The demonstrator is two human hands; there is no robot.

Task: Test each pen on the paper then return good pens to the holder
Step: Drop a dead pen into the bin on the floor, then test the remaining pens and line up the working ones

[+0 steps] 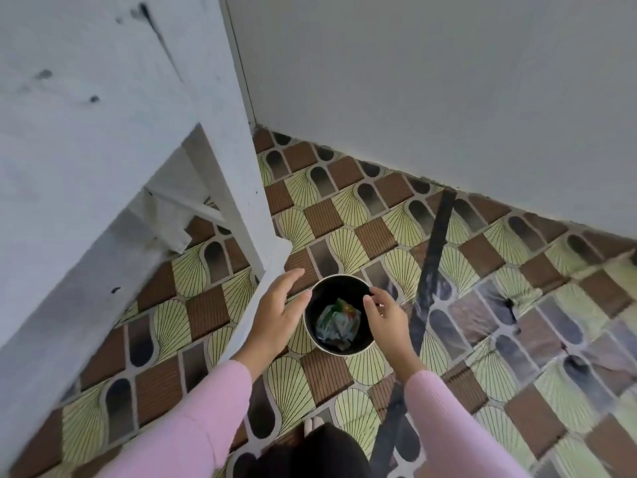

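Observation:
A small round black bin (339,346) with a pale rim stands on the patterned floor, with crumpled wrappers lying inside it. My left hand (279,312) hovers at its left side, fingers spread, holding nothing. Over the bin's right rim is my right hand (384,313), its fingertips pinched loosely together; whether anything is between them I cannot tell. No pen, paper or holder is in view. Both arms wear pink sleeves.
A white-painted table (103,132) fills the left, its leg (238,188) reaching the floor just behind my left hand. A grey wall (448,98) closes the back. A dark strip (427,270) runs across the floor right of the bin. My foot (313,426) shows below.

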